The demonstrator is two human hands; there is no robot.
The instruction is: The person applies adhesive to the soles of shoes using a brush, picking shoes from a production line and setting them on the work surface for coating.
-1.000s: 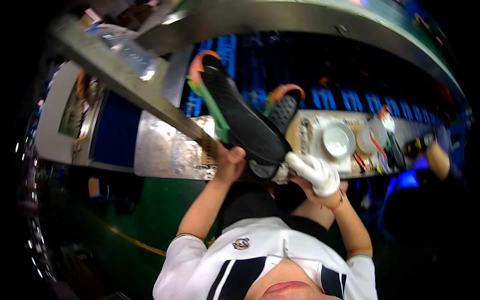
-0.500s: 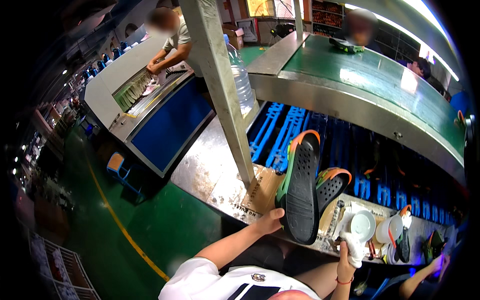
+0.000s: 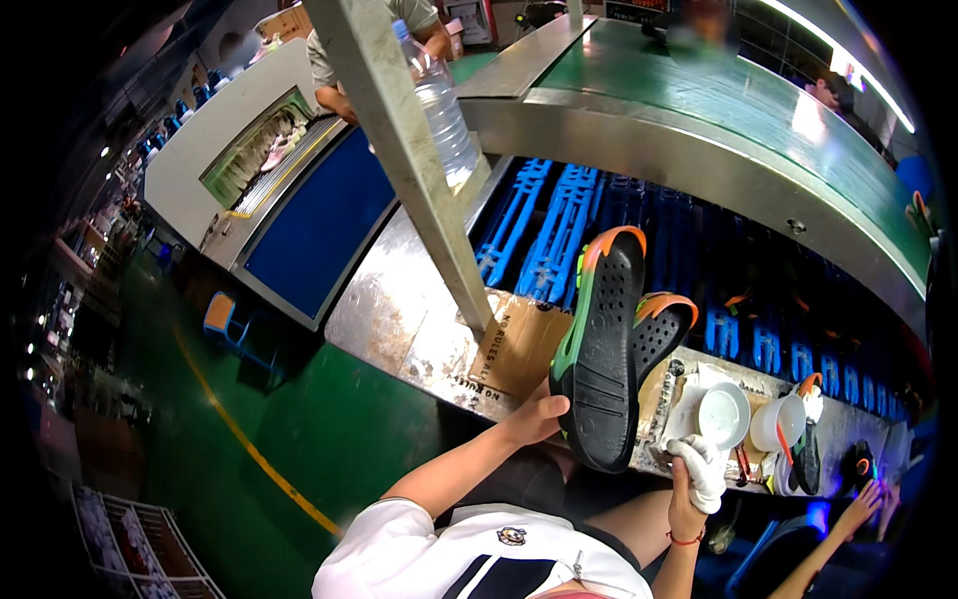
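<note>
My left hand (image 3: 536, 416) grips a shoe sole (image 3: 607, 384) near its heel. It is black with holes toward the toe and green and orange edges, and it stands tilted above the bench. A black perforated piece with an orange rim (image 3: 663, 329) shows behind its right side; whether the two are joined I cannot tell. My right hand (image 3: 701, 477), partly in a white glove, has its fingers curled just below a white bowl (image 3: 724, 415). What they pinch, if anything, is too small to make out.
A white cup (image 3: 777, 425) and another shoe (image 3: 806, 459) stand on the bench to the right. Behind runs a rack of blue holders (image 3: 559, 235) under a green conveyor (image 3: 699, 100). A metal post (image 3: 419, 170) rises at left beside a water bottle (image 3: 439, 110). A co-worker's hand (image 3: 860, 507) is far right.
The view has shifted, so most of the scene sits higher and further left. The sole remains in my left hand; my right hand stays below the bowl with fingers curled.
</note>
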